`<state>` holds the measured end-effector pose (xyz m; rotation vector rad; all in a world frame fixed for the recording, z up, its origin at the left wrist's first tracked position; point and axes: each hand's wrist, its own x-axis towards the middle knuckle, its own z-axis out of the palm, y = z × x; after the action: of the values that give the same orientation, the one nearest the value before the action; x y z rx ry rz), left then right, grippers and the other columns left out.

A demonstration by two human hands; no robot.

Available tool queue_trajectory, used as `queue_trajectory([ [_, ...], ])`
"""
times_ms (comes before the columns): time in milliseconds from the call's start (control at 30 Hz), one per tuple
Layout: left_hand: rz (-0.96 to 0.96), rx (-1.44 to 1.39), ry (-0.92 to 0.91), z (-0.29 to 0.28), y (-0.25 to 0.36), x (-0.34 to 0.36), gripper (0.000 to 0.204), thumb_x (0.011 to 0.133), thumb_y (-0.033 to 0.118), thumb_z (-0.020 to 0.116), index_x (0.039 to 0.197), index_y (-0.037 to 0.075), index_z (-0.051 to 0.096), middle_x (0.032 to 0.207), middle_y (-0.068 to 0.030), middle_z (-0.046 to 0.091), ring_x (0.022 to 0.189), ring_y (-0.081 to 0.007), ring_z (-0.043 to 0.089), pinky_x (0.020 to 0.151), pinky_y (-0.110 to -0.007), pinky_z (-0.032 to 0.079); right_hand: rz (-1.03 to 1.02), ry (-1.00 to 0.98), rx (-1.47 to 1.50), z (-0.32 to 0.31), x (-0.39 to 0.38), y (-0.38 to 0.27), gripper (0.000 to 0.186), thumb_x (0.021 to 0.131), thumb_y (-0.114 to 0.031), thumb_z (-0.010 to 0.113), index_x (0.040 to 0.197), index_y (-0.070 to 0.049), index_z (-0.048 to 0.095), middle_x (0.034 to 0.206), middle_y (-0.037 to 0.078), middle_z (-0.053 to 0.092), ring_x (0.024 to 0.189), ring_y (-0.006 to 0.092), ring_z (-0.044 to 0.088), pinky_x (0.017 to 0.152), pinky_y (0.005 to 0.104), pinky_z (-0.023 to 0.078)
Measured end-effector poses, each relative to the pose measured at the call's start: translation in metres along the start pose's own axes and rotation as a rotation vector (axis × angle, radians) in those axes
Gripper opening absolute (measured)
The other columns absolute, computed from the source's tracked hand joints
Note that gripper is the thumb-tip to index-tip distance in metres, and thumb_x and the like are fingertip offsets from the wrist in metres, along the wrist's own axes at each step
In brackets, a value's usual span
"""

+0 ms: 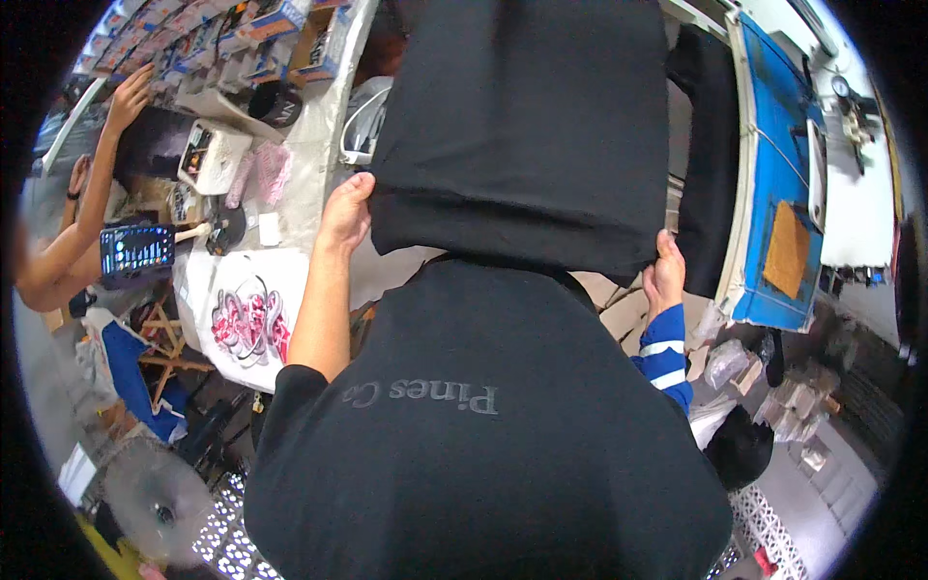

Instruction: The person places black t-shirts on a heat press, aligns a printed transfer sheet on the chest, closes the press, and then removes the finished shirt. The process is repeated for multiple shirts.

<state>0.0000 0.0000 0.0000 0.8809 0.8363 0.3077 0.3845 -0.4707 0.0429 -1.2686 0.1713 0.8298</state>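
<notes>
The right hand [665, 274] grips the near right corner of a black cloth [522, 135]. The left hand [346, 211] grips its left edge, close to the near corner. The cloth extends toward the far side. Right: a blue panel [768, 106]. Far left: a co-worker's hand [130, 100].

I'm gripping the black cloth [522, 126] by its left edge with my left hand [346, 213] and near right corner with my right hand [665, 274] (a blue, white-striped sleeve [663, 360] is covering that forearm). Right of the cloth, a blue panel [770, 159] is showing.
</notes>
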Motion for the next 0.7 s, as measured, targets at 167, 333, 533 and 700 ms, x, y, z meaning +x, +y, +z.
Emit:
queue_trajectory([
  [167,0.016,-0.102,-0.177,0.034,0.012,0.010,0.029,0.109,0.019,0.055,0.130,0.000,0.061,0.134,-0.0116,0.067,0.129,-0.0230,0.061,0.113,-0.040,0.045,-0.112,0.133,0.054,-0.017,0.014,0.018,0.030,0.106,-0.022,0.064,0.125,0.001,0.068,0.127,0.013,0.072,0.114,0.0243,0.069,0.104,0.0384,0.052],
  [333,0.060,0.087,-0.076,0.034,0.013,0.014,0.034,0.111,0.023,0.054,0.134,-0.002,0.058,0.131,-0.0103,0.069,0.120,-0.0200,0.065,0.109,-0.035,0.047,-0.125,0.194,0.006,0.000,0.015,0.023,0.032,0.111,-0.025,0.055,0.122,0.003,0.067,0.119,0.012,0.074,0.105,0.0201,0.070,0.096,0.0341,0.054],
  [533,0.149,0.697,0.198,0.046,-0.042,0.018,0.034,0.108,0.033,0.058,0.111,0.001,0.069,0.102,-0.0113,0.073,0.092,-0.0183,0.065,0.084,-0.038,0.052,-0.033,0.083,-0.137,-0.007,0.018,0.054,0.039,0.112,-0.030,0.053,0.132,0.000,0.066,0.118,0.007,0.074,0.103,0.0169,0.069,0.089,0.0327,0.055],
  [700,0.682,1.336,0.517,0.078,0.010,-0.025,0.021,0.094,0.019,0.069,0.106,0.001,0.070,0.112,-0.0215,0.070,0.109,-0.0406,0.066,0.094,-0.047,0.051,-0.588,0.625,-1.319,0.020,0.007,0.002,0.028,0.100,-0.027,0.067,0.094,0.000,0.073,0.098,0.022,0.071,0.096,0.0397,0.067,0.086,0.0453,0.053],
])
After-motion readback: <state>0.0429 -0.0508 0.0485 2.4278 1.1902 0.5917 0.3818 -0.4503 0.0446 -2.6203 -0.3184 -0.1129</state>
